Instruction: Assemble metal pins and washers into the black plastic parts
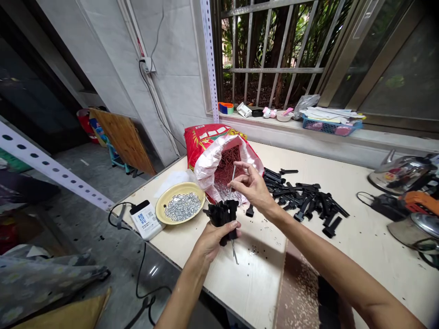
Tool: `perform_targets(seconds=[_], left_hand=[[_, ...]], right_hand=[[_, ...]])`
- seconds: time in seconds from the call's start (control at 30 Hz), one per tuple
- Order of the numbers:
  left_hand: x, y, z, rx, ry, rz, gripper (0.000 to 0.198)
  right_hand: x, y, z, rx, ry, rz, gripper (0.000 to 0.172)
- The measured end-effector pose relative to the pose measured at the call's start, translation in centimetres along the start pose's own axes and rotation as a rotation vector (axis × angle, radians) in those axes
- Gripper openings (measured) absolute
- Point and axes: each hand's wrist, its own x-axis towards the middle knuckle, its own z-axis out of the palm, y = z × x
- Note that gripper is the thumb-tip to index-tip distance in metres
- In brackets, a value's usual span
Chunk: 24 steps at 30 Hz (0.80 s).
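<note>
My left hand [214,240] is closed around a bunch of black plastic parts [222,214], with thin metal pins poking out below. Above and to the right, my right hand [252,185] pinches a slim metal pin [233,172], held nearly upright. Just behind that hand, an open red and white sack [204,155] lies on its side, full of similar long pins [229,164]. To the left of the bunch, a yellow plate [161,215] holds many small silvery washers [183,207]. A pile of loose black plastic parts [308,198] lies right of my right hand.
A white box [146,220] with a cable stands at the table's left edge. Loose washers [254,250] are scattered near the front. On the right are a kettle [399,173], an orange power tool [420,201] and a metal pot [411,230]. A perforated white post [58,169] crosses the left side.
</note>
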Motion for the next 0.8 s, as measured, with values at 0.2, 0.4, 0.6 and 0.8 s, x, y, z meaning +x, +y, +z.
perform_targets(seconds=[0.2, 0.4, 0.6, 0.8], left_hand=[[0.1, 0.1, 0.6, 0.025, -0.016, 0.039, 0.042], [-0.2, 0.4, 0.2, 0.104, 0.070, 0.166, 0.041], [-0.3, 0.6, -1.1, 0.332, 0.322, 0.394, 0.039], [0.8, 0.1, -1.1, 0.386, 0.382, 0.436, 0.029]], right_hand=[[-1.5, 0.3, 0.9, -0.096, -0.068, 0.033, 0.039], [-0.8, 0.7, -0.3, -0.173, -0.130, -0.065, 0.026], [0.2, 4.5, -2.4, -1.073, -0.194, 0.240, 0.022], [-0.5, 7.5, 0.2, -1.336, -0.272, 0.366, 0.025]])
